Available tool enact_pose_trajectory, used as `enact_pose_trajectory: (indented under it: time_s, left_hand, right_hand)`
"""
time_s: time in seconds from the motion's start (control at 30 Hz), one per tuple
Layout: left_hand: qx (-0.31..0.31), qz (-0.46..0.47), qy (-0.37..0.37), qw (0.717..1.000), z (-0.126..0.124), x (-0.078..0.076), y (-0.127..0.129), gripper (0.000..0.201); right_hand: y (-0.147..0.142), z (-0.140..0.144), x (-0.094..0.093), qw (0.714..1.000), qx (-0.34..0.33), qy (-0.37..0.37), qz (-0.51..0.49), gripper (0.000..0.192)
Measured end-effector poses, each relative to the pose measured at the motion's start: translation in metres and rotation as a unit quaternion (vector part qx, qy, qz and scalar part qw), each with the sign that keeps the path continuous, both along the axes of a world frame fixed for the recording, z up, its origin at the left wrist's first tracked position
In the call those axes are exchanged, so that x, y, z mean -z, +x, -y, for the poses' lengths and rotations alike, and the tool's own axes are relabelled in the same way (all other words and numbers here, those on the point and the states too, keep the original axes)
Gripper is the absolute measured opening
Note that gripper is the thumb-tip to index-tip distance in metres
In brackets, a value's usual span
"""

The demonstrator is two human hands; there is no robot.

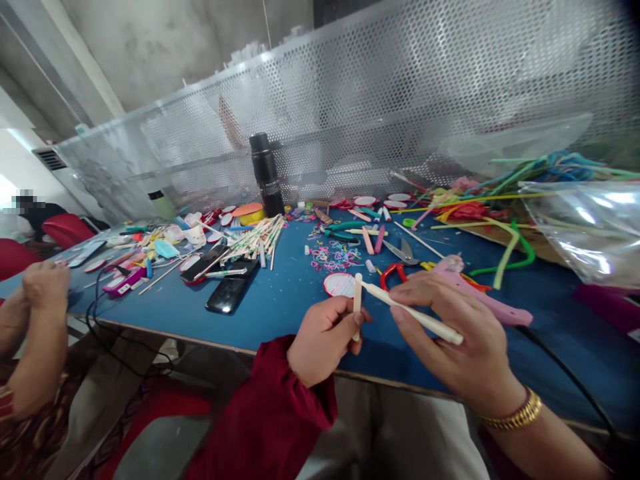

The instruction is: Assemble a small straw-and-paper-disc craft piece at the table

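My left hand (323, 337), in a dark red sleeve, pinches a short pale wooden stick (357, 298) held upright. My right hand (460, 333), with a gold bangle at the wrist, grips a long white stick (415, 313) that slants from the palm up to the top of the wooden stick, where the two touch. Both hands hover over the near edge of the blue table (285, 300). A pink glue gun (480, 293) lies just behind my right hand. A round white-and-red disc (339, 285) rests beyond my left hand.
Scissors (404, 251), red-handled pliers (393, 272), loose rubber bands (333, 257), a pile of sticks (257, 240), two phones (230, 287) and a black flask (267, 173) lie on the table. Plastic bags (585, 227) sit right. Another person's hands (35, 293) are at left. A perforated metal screen (400, 100) stands behind.
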State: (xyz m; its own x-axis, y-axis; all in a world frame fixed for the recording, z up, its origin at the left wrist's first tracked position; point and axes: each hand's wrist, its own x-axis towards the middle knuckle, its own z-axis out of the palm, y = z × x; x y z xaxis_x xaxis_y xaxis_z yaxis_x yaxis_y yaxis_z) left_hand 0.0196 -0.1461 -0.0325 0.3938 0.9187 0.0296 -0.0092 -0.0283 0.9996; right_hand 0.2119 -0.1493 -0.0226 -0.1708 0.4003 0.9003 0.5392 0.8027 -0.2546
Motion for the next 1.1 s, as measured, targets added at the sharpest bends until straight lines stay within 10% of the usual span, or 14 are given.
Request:
enact_pose_trajectory:
  time_s: [1.1]
  left_hand:
    - [0.007, 0.004, 0.019, 1.0, -0.0023, 0.0062, -0.0026, 0.036]
  right_hand:
    - [0.0008, -0.0005, 0.0029, 1.0, 0.013, -0.005, -0.005, 0.018]
